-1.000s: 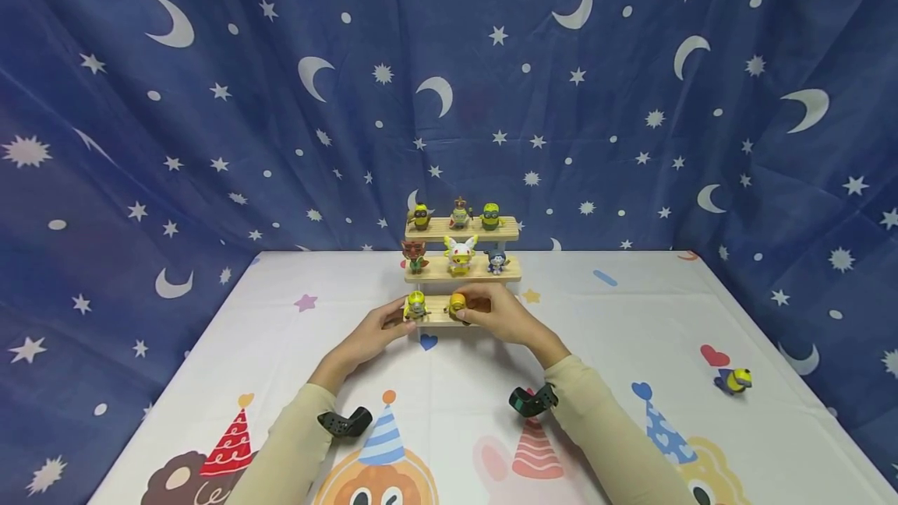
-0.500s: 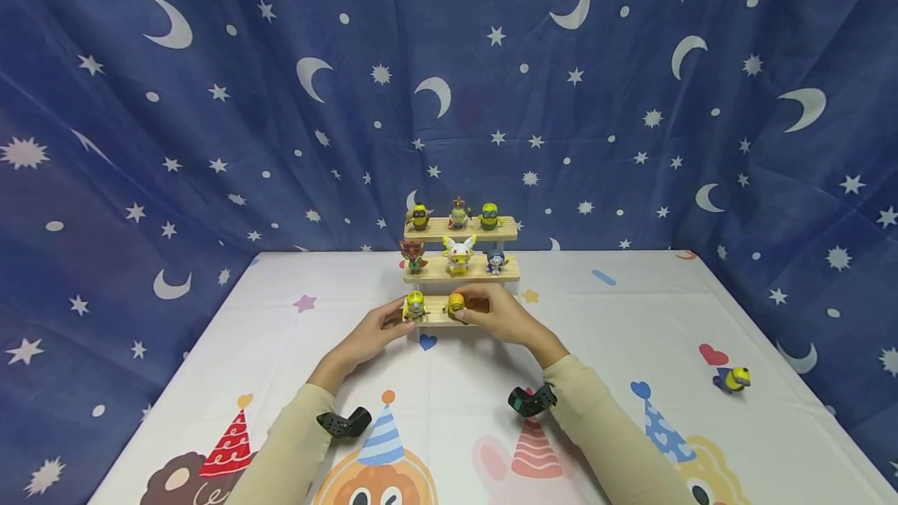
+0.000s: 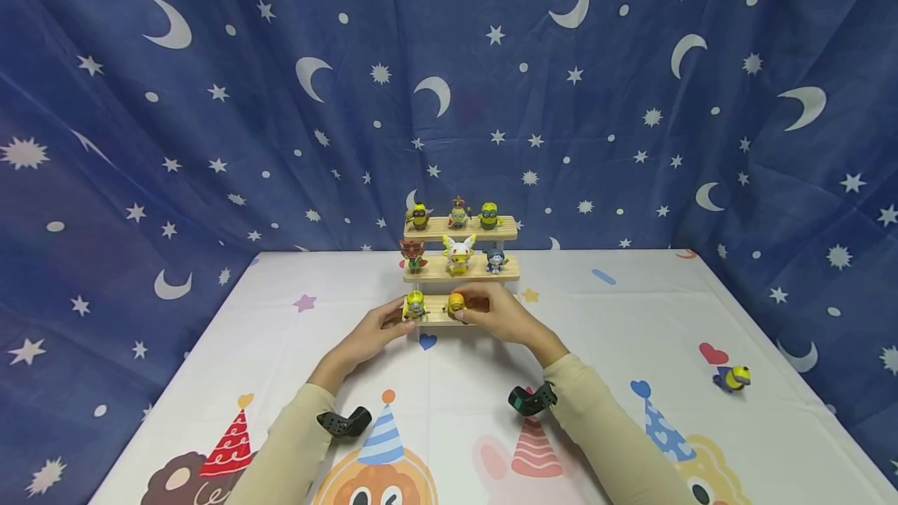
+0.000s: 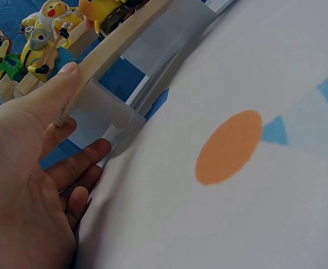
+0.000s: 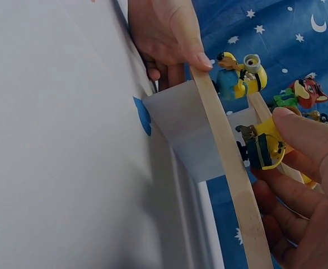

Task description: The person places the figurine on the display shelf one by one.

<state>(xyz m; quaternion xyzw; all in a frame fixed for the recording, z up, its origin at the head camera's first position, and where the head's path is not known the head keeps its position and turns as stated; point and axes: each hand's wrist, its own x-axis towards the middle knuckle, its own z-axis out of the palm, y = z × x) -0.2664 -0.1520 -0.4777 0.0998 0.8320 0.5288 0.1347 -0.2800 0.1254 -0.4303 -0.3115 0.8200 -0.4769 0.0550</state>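
A three-tier wooden display stand [image 3: 436,309] with clear side panels stands at the table's far middle. My left hand [image 3: 372,335] grips the left end of its lowest board, thumb on the edge and a finger beneath, as the left wrist view shows. Near that thumb stands a yellow minion figurine [image 3: 415,305] holding a small guitar. My right hand [image 3: 501,314] pinches another minion figurine [image 5: 265,148], with an orange top and dark clothing, at the middle of the same board [image 5: 231,174]. In the right wrist view its feet are at the board; whether they bear on it I cannot tell.
Several figurines fill the upper boards, among them a fox [image 3: 413,257], a white-hooded yellow one [image 3: 459,256] and a crowned one [image 3: 459,213]. A yellow and purple-blue figurine [image 3: 733,379] lies at the table's right. A starry blue curtain [image 3: 449,100] hangs behind.
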